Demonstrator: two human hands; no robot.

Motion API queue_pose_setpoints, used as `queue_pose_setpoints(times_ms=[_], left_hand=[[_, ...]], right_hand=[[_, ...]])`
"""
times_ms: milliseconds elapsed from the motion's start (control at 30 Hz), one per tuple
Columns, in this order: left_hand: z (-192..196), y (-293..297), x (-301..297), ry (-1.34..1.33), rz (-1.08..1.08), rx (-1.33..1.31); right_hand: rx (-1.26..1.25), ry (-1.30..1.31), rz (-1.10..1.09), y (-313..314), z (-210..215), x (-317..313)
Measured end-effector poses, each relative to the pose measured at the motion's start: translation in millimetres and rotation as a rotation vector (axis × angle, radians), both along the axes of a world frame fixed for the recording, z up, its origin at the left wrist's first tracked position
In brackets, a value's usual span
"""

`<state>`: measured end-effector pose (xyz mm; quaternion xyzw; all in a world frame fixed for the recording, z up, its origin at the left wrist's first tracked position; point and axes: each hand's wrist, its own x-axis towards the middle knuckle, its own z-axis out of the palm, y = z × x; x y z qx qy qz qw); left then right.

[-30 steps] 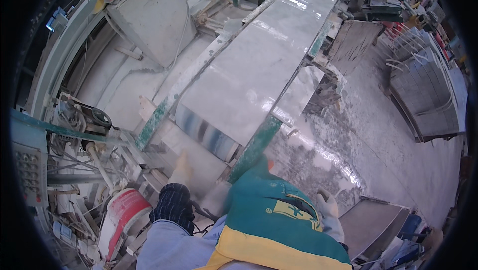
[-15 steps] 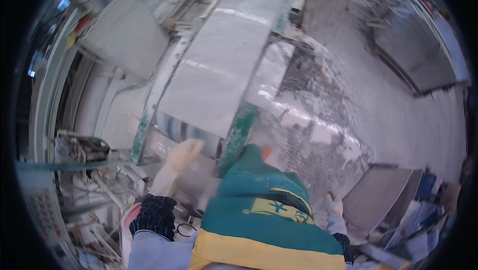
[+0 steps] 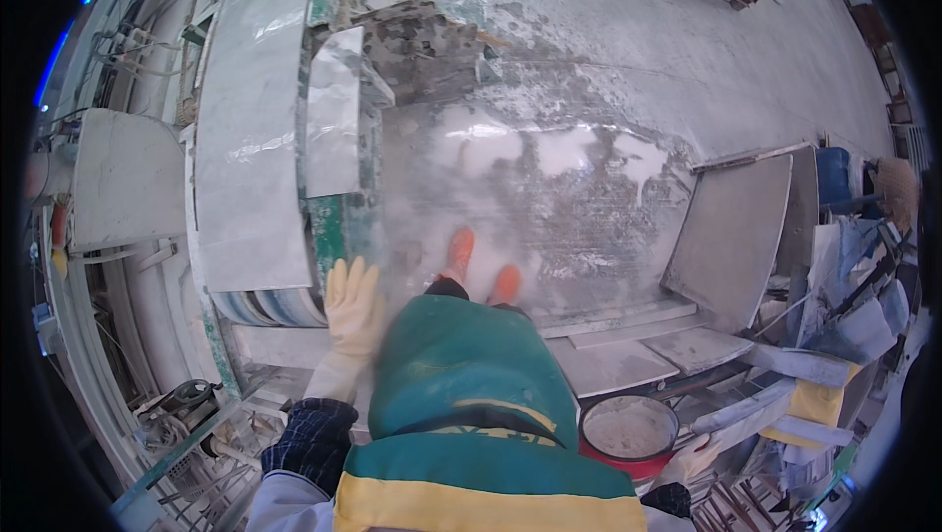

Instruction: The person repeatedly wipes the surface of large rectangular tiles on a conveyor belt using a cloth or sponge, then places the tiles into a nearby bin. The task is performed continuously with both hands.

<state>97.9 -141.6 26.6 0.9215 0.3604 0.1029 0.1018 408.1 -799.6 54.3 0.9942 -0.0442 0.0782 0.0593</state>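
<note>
At the near end of the stone-cutting bench, head view: the left hand [image 3: 351, 304], gloved, now lies flat and open against the grey slab [image 3: 250, 139] edge — earlier raised. The right hand [image 3: 695, 455] curls on a red bucket [image 3: 628, 432] — grip unclear.

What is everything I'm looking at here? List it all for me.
Long stone slab: one, pale grey, on the green-edged bench at left.
Smaller slab: one, grey, glossy, beside the long one.
Flat slabs: several, grey, stacked low at right.
Leaning slab: one, grey, propped at right.
Bucket: one, red, holding pale grey paste, lower right.
Floor: wet, dusty white.
Boots: two, orange.
Apron: green with a yellow band.
Left hand: cream glove, flat on the bench edge.
Right hand: pale glove, at the bucket rim.
</note>
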Motion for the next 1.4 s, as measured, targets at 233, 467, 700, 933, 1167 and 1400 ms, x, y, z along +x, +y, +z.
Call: queue_pose_setpoints(times_ms=[233, 467, 700, 933, 1167, 1400], left_hand=[[6.5, 0.8, 5.9, 0.067, -0.048, 0.036], [2.6, -1.0, 1.7, 0.044, -0.072, 0.052], [-0.5, -0.3, -1.2, -0.005, -0.091, 0.087], [-7.3, -1.0, -7.9, -0.085, -0.107, 0.081], [-12.1, -1.5, -14.4, -0.126, -0.151, 0.101], [-20.5, 2.7, -19.0, -0.167, -0.175, 0.128]], right_hand=[[0.11, -0.208, -0.082, -26.0, -50.5, -34.1], [0.245, -0.226, -0.098, -8.8, -43.3, -43.6], [0.302, -0.168, -0.177, 18.3, -31.6, -47.9], [0.232, -0.208, -0.152, 24.1, -34.4, -51.7], [0.273, -0.265, -0.125, 25.7, -46.6, -61.4], [0.19, -0.308, -0.11, 27.2, -62.5, -60.0]])
